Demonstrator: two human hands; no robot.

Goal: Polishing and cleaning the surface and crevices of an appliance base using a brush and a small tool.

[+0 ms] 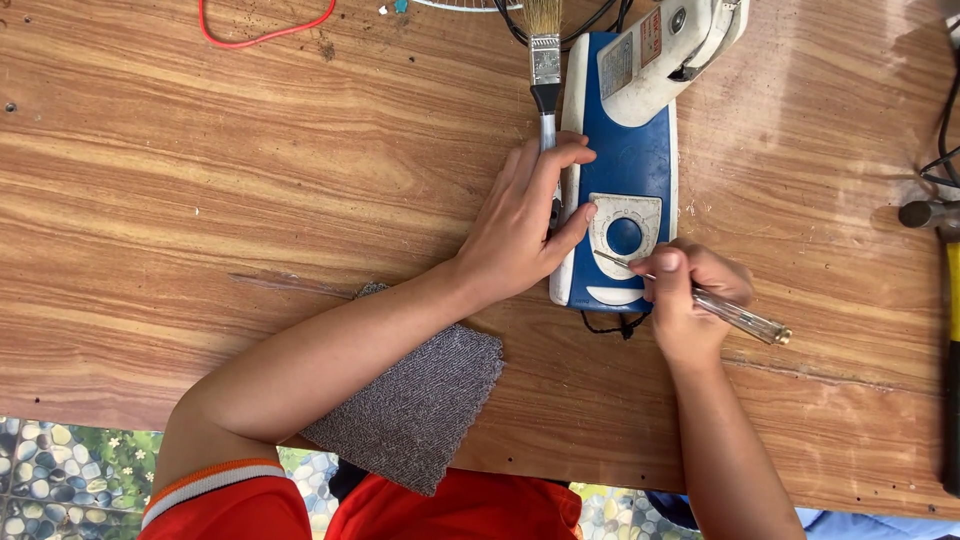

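Right grip (690,300) pinches screwdriver (700,298) | left grip (525,225) steadies appliance (625,180), top cut off

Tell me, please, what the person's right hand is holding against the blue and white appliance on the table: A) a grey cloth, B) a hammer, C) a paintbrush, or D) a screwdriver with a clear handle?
D: the right hand grips a clear-handled screwdriver whose tip rests by the round dial of the blue and white appliance, which the left hand steadies.

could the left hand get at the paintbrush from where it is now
Probably yes. The left hand rests on the edge of the blue and white appliance base, and the paintbrush lies right beside its fingers, handle toward them, with nothing over it.
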